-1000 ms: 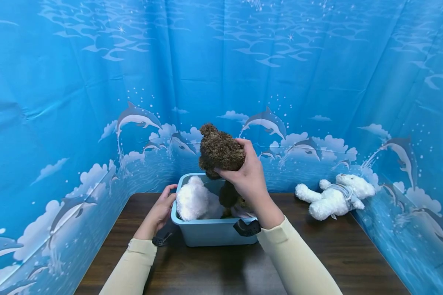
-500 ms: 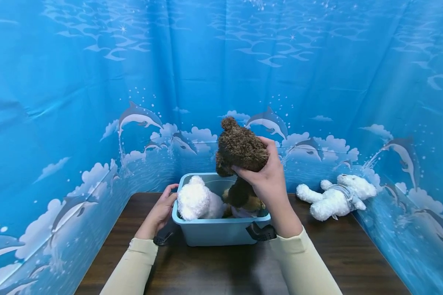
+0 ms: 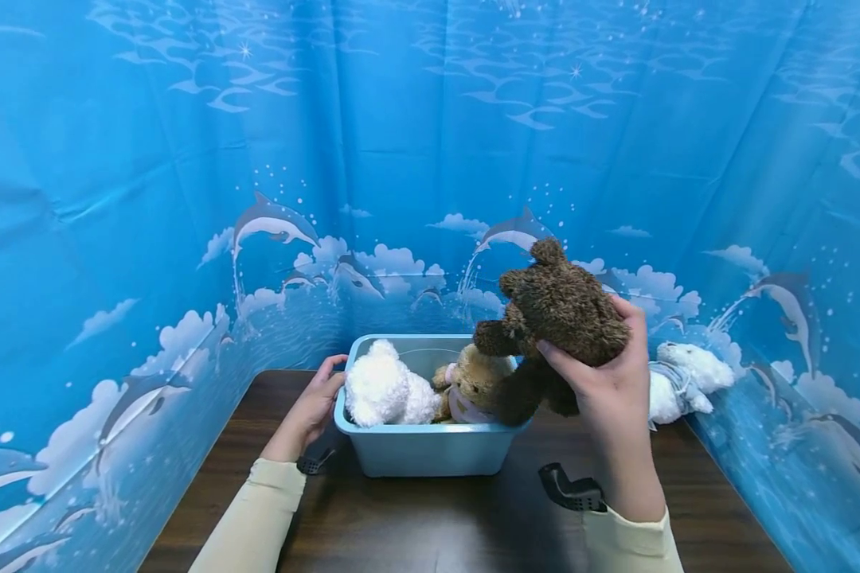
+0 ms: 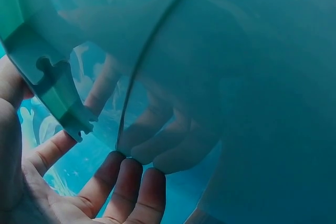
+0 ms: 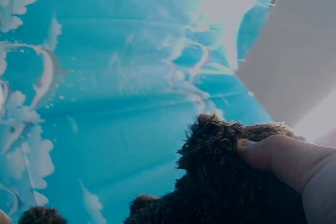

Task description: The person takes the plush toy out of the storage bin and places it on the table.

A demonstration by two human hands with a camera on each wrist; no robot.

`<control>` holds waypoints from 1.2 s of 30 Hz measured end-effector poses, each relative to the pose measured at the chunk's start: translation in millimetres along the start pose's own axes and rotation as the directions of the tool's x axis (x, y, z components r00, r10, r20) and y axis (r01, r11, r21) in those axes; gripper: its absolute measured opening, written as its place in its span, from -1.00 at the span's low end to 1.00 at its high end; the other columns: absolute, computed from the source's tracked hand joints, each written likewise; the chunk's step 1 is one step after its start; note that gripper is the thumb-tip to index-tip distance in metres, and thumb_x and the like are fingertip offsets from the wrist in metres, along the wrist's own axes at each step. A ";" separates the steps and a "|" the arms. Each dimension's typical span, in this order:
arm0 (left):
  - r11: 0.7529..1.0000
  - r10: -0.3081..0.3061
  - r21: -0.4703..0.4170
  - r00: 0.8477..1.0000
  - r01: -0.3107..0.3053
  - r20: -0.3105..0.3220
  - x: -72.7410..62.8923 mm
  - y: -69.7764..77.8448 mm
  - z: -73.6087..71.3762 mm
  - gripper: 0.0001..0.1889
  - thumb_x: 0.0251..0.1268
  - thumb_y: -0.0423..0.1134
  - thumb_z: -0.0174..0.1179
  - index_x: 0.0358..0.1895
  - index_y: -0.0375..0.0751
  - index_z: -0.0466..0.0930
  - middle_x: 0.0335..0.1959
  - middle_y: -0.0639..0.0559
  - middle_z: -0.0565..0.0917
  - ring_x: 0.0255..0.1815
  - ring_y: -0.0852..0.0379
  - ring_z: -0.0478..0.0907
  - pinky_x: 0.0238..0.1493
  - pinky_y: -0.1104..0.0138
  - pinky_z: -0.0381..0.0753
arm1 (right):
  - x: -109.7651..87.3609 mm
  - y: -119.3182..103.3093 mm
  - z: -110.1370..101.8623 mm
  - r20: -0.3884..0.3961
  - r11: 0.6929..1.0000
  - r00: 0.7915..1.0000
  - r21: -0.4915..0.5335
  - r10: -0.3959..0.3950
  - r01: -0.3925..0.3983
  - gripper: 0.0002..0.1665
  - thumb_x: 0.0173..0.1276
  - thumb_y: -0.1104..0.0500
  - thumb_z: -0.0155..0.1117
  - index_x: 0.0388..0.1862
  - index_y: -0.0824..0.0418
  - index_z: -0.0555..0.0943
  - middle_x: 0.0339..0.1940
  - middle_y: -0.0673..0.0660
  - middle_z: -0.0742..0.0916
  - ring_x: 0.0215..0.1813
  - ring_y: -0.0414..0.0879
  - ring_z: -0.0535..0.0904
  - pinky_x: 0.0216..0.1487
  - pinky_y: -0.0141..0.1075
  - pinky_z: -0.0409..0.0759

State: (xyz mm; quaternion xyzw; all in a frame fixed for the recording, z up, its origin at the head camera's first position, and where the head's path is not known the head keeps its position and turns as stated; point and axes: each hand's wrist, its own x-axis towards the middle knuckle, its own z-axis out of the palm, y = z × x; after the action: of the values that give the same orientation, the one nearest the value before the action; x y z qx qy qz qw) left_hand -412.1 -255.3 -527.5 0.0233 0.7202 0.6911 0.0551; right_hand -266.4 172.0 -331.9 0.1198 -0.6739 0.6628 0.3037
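A dark brown teddy bear [image 3: 569,306] is raised off the table, to the right of a light blue plastic bin [image 3: 430,454]. My right hand [image 3: 612,390] grips its body, thumb pressed into the fur; the same brown plush [image 5: 231,182] fills the lower part of the right wrist view. My left hand [image 3: 318,402] holds the bin's left rim, and the left wrist view has its fingertips [image 4: 152,187] against the outer wall. Inside the bin lie a white plush [image 3: 383,390] at left and a tan teddy bear [image 3: 473,386] at right, partly covered by the brown bear's limb.
Another white plush with a grey-blue scarf [image 3: 688,378] lies at the table's back right, half hidden behind my right hand. A blue dolphin-print curtain [image 3: 401,159] surrounds the dark wooden table [image 3: 430,525] at the back and sides.
My right hand has carried the brown teddy bear from above the bin to the right, uncovering the tan bear. My left hand has stayed at the bin's rim.
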 end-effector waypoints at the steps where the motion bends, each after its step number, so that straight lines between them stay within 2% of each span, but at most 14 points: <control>1: 1.000 0.002 -0.001 1.000 -0.002 0.001 -0.2 0.2 -0.2 -0.40 0.72 0.10 0.10 0.64 0.18 0.13 0.53 -0.23 0.42 0.37 -0.15 0.52 0.20 0.17 0.70 | -2.0 -1.9 -5.3 -0.016 1.000 1.000 0.007 0.008 -0.007 0.05 0.20 0.38 0.69 0.57 -0.09 0.38 0.52 0.06 0.52 0.49 0.02 0.48 0.20 -0.34 0.67; 5: 1.000 0.003 -0.013 1.000 -0.003 -0.001 -1.1 0.9 -0.4 -0.41 0.72 0.09 0.11 0.63 0.17 0.14 0.52 -0.22 0.41 0.31 -0.11 0.56 0.17 0.19 0.73 | -6.3 -5.1 -27.3 -0.078 0.999 0.996 0.033 0.043 -0.040 0.08 0.17 0.42 0.69 0.58 -0.07 0.38 0.52 0.09 0.51 0.48 0.07 0.46 0.09 -0.40 0.72; 8: 1.000 0.004 -0.018 1.000 -0.004 -0.008 -1.5 1.1 -0.4 -0.41 0.72 0.07 0.11 0.63 0.15 0.15 0.49 -0.23 0.42 0.25 -0.07 0.59 0.13 0.21 0.73 | -6.4 -2.4 -45.0 -0.138 0.998 0.989 0.014 0.060 -0.059 0.10 0.13 0.44 0.70 0.57 -0.06 0.40 0.50 0.07 0.52 0.45 0.03 0.46 0.07 -0.43 0.69; 12: 1.000 -0.002 -0.015 1.000 0.002 -0.014 -2.9 0.8 0.7 -0.42 0.73 0.04 0.08 0.64 0.15 0.14 0.46 -0.23 0.44 0.24 -0.07 0.57 0.11 0.22 0.71 | -5.7 4.3 -70.2 -0.202 0.996 0.977 0.073 0.073 -0.059 0.12 0.10 0.56 0.66 0.57 0.02 0.39 0.52 0.10 0.50 0.46 0.03 0.46 0.06 -0.45 0.71; 14: 1.000 -0.005 -0.017 1.000 0.004 -0.015 -3.6 0.6 1.3 -0.42 0.73 0.02 0.07 0.64 0.15 0.14 0.46 -0.23 0.45 0.24 -0.06 0.57 0.10 0.22 0.71 | -6.0 7.6 -84.2 -0.239 0.994 0.966 0.078 0.099 -0.083 0.13 0.09 0.58 0.65 0.57 0.03 0.39 0.51 0.08 0.50 0.45 0.01 0.47 0.03 -0.48 0.71; 17: 1.000 -0.003 -0.022 1.000 0.002 -0.010 -4.2 1.3 1.9 -0.42 0.73 0.01 0.07 0.65 0.15 0.13 0.46 -0.23 0.46 0.23 -0.05 0.59 0.09 0.23 0.72 | -6.8 13.3 -105.8 -0.303 0.987 0.941 -0.005 0.153 -0.162 0.13 0.11 0.51 0.68 0.57 -0.05 0.39 0.48 0.00 0.52 0.42 -0.07 0.47 0.02 -0.53 0.65; 20: 1.000 -0.001 -0.027 1.000 0.001 -0.015 -4.4 2.3 2.0 -0.43 0.73 0.01 0.08 0.63 0.17 0.14 0.45 -0.22 0.48 0.23 -0.05 0.60 0.09 0.23 0.73 | -7.3 20.2 -125.4 -0.363 0.955 0.909 -0.134 0.202 -0.266 0.12 0.13 0.39 0.74 0.57 -0.15 0.38 0.43 -0.10 0.54 0.39 -0.15 0.47 0.01 -0.58 0.55; 23: 1.000 -0.002 -0.021 1.000 0.001 -0.022 -5.0 3.2 1.2 -0.45 0.73 0.01 0.08 0.61 0.18 0.16 0.43 -0.22 0.49 0.23 -0.05 0.59 0.10 0.23 0.73 | -8.2 28.1 -139.8 -0.421 0.917 0.868 -0.172 0.262 -0.360 0.15 0.15 0.30 0.77 0.59 -0.24 0.34 0.44 -0.17 0.51 0.42 -0.18 0.45 0.15 -0.55 0.52; 27: 1.000 0.007 -0.001 1.000 -0.007 -0.010 -5.2 4.4 -0.5 -0.43 0.74 0.03 0.06 0.64 0.16 0.13 0.46 -0.23 0.46 0.24 -0.06 0.59 0.11 0.23 0.72 | -10.2 40.6 -153.9 -0.472 0.851 0.809 -0.199 0.351 -0.485 0.19 0.20 0.13 0.77 0.64 -0.34 0.23 0.52 -0.23 0.44 0.55 -0.11 0.39 0.56 -0.29 0.42; 29: 1.000 0.010 0.001 1.000 -0.010 -0.003 -4.8 5.1 -0.9 -0.42 0.74 0.04 0.07 0.64 0.16 0.13 0.48 -0.22 0.44 0.26 -0.07 0.58 0.12 0.22 0.71 | -10.7 47.7 -160.8 -0.478 0.825 0.791 -0.208 0.383 -0.526 0.21 0.22 0.06 0.76 0.66 -0.38 0.18 0.57 -0.21 0.44 0.61 -0.06 0.36 0.66 -0.14 0.36; 31: 1.000 0.012 0.003 1.000 -0.012 -0.001 -3.9 5.1 -0.9 -0.41 0.73 0.05 0.08 0.65 0.16 0.13 0.49 -0.22 0.43 0.28 -0.09 0.57 0.14 0.19 0.71 | -11.7 54.6 -168.3 -0.480 0.802 0.785 -0.242 0.390 -0.547 0.23 0.25 0.01 0.74 0.68 -0.40 0.14 0.59 -0.22 0.41 0.64 -0.04 0.33 0.70 -0.05 0.31; 36: 1.000 -0.010 -0.012 1.000 0.010 -0.001 -3.6 3.1 -0.2 -0.43 0.73 0.02 0.07 0.64 0.20 0.14 0.50 -0.22 0.43 0.31 -0.11 0.55 0.18 0.15 0.72 | -14.7 69.4 -187.2 -0.494 0.773 0.783 -0.298 0.377 -0.560 0.18 0.29 0.00 0.70 0.68 -0.37 0.13 0.57 -0.24 0.43 0.60 -0.06 0.38 0.65 -0.09 0.40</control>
State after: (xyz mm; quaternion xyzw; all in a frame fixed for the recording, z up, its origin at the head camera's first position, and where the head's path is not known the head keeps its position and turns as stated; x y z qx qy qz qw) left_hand -408.7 -255.7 -524.2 0.0189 0.7162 0.6952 0.0582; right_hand -247.1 355.8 -409.0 -0.2667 -0.7320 0.5629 0.2762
